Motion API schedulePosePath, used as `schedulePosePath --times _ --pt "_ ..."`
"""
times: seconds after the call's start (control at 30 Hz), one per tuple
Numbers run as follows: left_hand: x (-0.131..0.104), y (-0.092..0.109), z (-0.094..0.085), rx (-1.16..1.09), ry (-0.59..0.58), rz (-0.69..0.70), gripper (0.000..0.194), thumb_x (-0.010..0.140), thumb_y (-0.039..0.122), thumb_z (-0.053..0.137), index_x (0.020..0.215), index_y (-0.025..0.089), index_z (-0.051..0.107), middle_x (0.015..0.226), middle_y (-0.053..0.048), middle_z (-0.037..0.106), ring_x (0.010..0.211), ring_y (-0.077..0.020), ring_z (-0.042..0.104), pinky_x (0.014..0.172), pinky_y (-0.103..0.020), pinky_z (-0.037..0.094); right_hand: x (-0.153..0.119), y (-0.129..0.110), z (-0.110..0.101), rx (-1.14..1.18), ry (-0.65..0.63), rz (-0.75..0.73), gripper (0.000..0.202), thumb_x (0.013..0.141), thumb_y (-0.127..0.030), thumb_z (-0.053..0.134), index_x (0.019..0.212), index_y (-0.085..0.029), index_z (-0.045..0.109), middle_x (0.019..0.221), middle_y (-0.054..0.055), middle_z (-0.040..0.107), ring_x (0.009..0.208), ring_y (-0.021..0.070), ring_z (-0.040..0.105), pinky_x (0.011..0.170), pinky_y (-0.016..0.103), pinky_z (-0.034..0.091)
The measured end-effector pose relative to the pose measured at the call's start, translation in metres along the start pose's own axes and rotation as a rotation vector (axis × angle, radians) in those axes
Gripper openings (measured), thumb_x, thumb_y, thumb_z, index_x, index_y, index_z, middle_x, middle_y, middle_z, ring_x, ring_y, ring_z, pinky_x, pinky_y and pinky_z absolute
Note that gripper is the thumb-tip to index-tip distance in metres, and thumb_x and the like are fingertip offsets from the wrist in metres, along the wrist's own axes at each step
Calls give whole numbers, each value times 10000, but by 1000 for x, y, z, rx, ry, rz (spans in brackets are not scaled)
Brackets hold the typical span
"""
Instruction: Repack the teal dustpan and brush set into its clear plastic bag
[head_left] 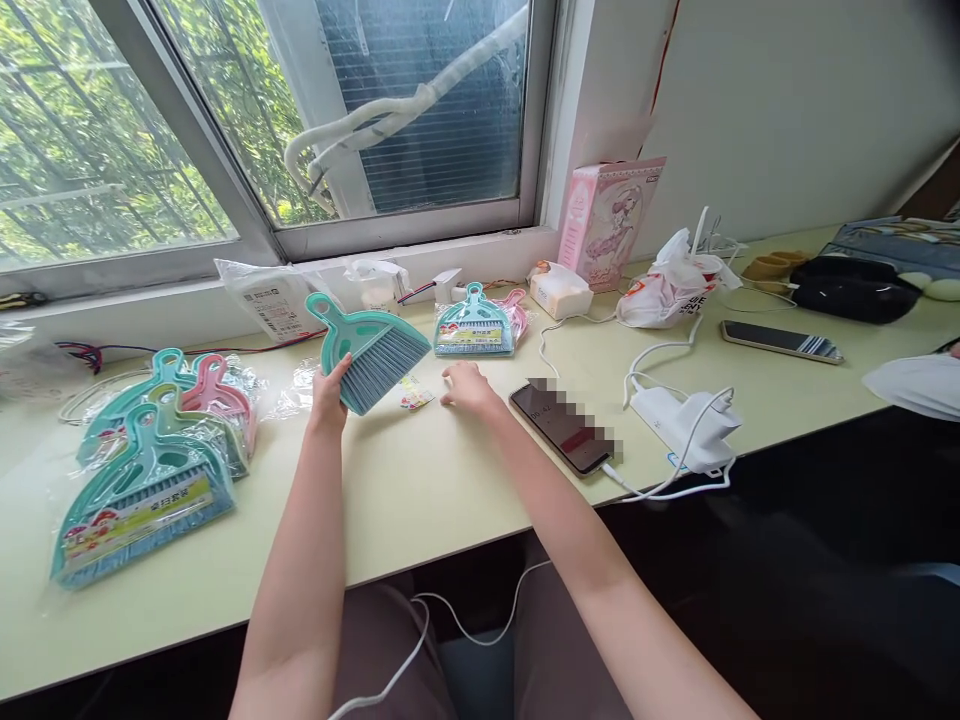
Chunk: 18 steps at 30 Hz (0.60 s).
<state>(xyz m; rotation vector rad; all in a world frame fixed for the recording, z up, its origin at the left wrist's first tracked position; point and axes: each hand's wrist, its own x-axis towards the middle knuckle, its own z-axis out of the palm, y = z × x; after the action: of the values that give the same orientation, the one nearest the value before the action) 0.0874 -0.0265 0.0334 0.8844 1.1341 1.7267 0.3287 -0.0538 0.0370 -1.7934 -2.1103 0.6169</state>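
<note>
The left hand (328,402) pinches a teal plastic dustpan (331,352) and grey-bristled brush (384,368); that one-sided grip might let either slip. The right hand (470,388) looks empty, fingers spread.

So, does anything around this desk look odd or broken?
A white cable droops below the desk across the legs, where it might snag. A small printed card lies loose near the right hand, unlike those in the bagged brush sets. No spill or damage shows.

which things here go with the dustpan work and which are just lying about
Dustpan work, likely:
- dustpan and brush in left hand
- printed card
- wrapped sets, left and back

Lying about:
- charging phone
- other phone
- tissue pack
- pink box
- plastic bag
</note>
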Motion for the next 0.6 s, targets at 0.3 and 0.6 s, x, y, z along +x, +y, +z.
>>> schedulePosePath --times 0.3,0.6 --pt "-4 -1 5 36 4 -1 301 669 256 811 934 178 693 967 -94 729 1027 -278 693 919 -397 588 -2 -13 5 62 -98 -78 591 721 -352 852 1241 -190 622 1291 126 548 1235 270 508 966 345 444" --pt "0 -6 2 64 18 12 348 646 279 813 949 175 678 968 -96 721 1034 -289 686 933 -424 577 -12 -31 24 163 -22 -61 315 799 -73 676 1099 -164 651 1323 131 481 1208 252 519 933 340 465"
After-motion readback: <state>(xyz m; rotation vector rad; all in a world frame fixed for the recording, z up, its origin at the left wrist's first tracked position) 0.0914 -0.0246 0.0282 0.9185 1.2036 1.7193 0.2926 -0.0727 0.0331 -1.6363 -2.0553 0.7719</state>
